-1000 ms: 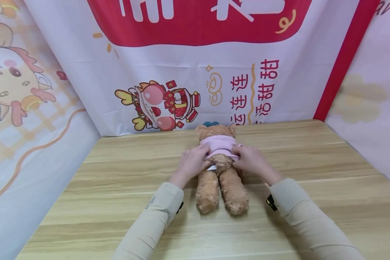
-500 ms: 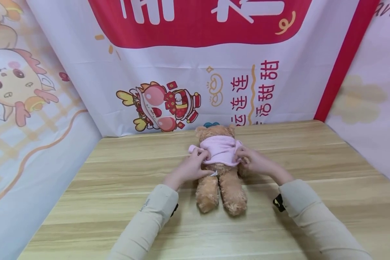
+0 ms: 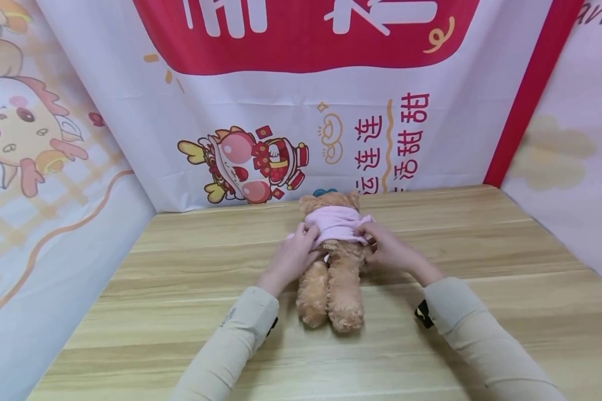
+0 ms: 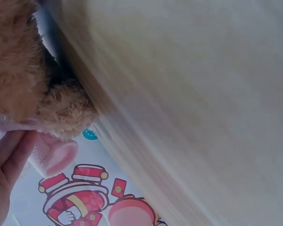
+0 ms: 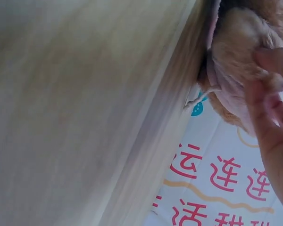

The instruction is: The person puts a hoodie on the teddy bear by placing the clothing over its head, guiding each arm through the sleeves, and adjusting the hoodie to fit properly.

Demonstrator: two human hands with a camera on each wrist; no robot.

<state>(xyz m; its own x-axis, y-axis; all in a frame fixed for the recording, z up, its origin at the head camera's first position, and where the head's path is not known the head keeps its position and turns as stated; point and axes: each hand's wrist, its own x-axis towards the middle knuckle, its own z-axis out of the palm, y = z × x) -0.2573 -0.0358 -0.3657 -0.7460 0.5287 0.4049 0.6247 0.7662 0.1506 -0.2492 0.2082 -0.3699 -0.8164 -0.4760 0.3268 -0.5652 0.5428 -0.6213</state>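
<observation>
A light brown teddy bear (image 3: 344, 289) lies on the wooden table (image 3: 180, 267), back side up, its head toward the back wall. It wears a pink shirt (image 3: 333, 223), whose hem sits above the hips. My left hand (image 3: 291, 257) pinches the shirt's edge at the bear's left-hand side; a pink sleeve (image 4: 56, 155) sticks out by its fingers in the left wrist view. On the other side my right hand (image 3: 392, 248) holds the shirt's edge with curled fingers. In the right wrist view, its thumb lies against brown fur (image 5: 238, 40). The bear's face is hidden.
A white printed cloth (image 3: 261, 94) with red lettering and a cartoon figure hangs behind the table's back edge, close to the bear's head. Printed cloth panels (image 3: 45, 234) also stand at both sides.
The shirt hem first slid down over the bear's lower back, then rose again. The bear's legs have swung left. Both hands shifted outward, then partly back, staying at the shirt's sides.
</observation>
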